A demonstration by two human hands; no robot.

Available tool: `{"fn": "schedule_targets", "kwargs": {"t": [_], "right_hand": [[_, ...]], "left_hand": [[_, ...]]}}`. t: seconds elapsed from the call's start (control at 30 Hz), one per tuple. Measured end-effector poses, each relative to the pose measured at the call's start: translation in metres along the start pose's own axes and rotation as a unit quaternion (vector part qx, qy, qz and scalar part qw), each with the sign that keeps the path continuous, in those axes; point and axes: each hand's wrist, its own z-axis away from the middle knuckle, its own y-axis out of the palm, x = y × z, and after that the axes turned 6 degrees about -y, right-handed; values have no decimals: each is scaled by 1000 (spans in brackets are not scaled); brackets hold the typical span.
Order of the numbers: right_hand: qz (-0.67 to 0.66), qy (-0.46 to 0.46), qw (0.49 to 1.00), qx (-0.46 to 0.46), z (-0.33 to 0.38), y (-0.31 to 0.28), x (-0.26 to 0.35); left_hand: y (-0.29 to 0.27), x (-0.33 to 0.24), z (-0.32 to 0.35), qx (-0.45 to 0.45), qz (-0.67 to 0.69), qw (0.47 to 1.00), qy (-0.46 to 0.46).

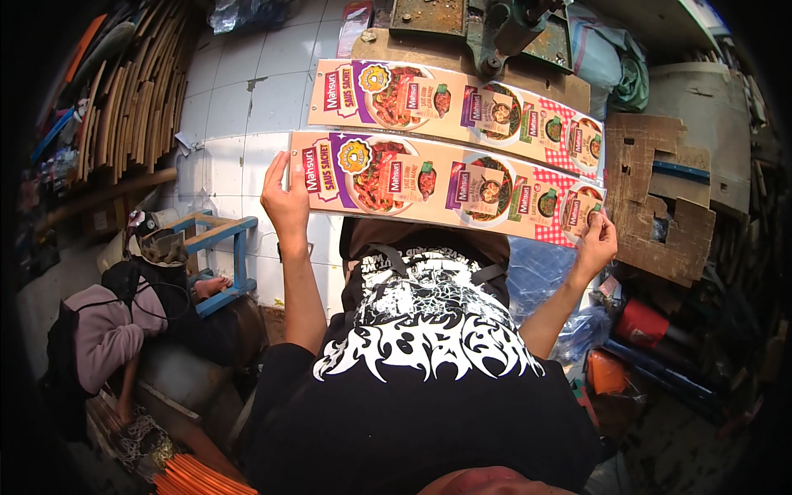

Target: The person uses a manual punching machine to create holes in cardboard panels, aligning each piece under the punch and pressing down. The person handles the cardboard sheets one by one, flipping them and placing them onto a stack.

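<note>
A long printed strip panel (487, 173) with food pictures, purple and red-checked areas lies across in front of my body, between both hands. My left hand (286, 202) grips its left end, thumb against the front edge and fingers behind. At the other end, my right hand (598, 242) pinches the lower right corner. Just beyond it rests a second, matching printed panel (452, 107), its near edge partly covered by the held one. That far panel lies on a brown board (445, 59) below a green metal machine (518, 41); neither hand touches it.
Stacked brown board strips (136, 115) stand at far left. Nearer are a blue stool frame (243, 239) and another person in a mauve garment (107, 338). Cut-out cardboard (652, 190) lies right, below plastic bags (602, 54). Orange rods (194, 477) sit at lower left.
</note>
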Motion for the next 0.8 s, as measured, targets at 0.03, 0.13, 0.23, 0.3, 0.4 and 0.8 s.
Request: {"fn": "schedule_targets", "kwargs": {"t": [0.03, 0.13, 0.23, 0.3, 0.4, 0.8], "right_hand": [[-38, 15, 999, -1, -2, -3, -1], [-75, 16, 997, -10, -2, -14, -1], [-118, 22, 993, -24, -11, -30, -4], [-148, 30, 988, -20, -14, -42, -17], [-129, 28, 990, -58, -14, -46, -16], [-206, -363, 881, 222, 66, 53, 241]], "left_hand": [[-2, -2, -1, 1, 0, 1000, 0], [-20, -20, -6, 100, 199, 969, -108], [-45, -59, -8, 192, 287, 930, -122], [-55, -77, -7, 208, 274, 931, -119], [-61, -91, -4, 325, 366, 858, -155], [-61, -178, 32, 477, 396, 776, -116]]}}
